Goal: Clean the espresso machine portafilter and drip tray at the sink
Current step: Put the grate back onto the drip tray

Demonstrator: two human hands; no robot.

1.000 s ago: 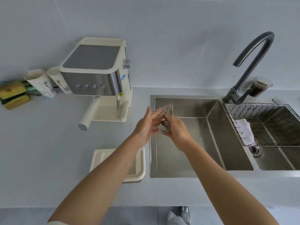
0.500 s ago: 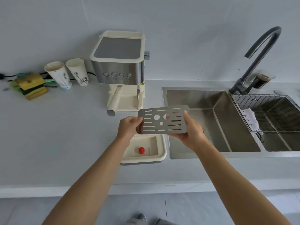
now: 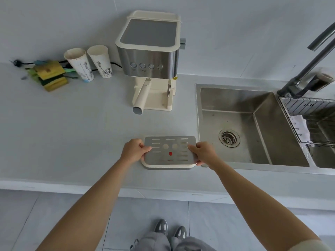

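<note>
- Standing nearest, below both arms, are two grey shoes [image 3: 170, 230] on the tiled floor.
- Left hand [image 3: 135, 151] grasps the tray [image 3: 168, 166] at its left end, thumb on top and fingers curled round the edge.
- Right hand [image 3: 204, 153] grasps the right end, one digit pressed on top and fingers tucked under the rim.
- Tray spans the gap between the hands, low at the counter [image 3: 72, 133]; whether it rests there I cannot tell.
- Grate [image 3: 170, 142] lies flat on the tray, under the digits on top; a red dot [image 3: 170, 153] shows midway between the hands.
- Sink [image 3: 235, 98] begins just right of the right hand, with its drain [image 3: 229, 138] a little beyond that hand.
- Rack [image 3: 308, 105] and faucet [image 3: 308, 67] stand farther right.
- Machine [image 3: 148, 51] stands beyond the grip, well apart; its portafilter [image 3: 143, 95] is fitted, with the handle pointing back toward the left hand.
- Cups [image 3: 79, 64] and sponges [image 3: 50, 75] sit far left of the left hand, by the wall.
</note>
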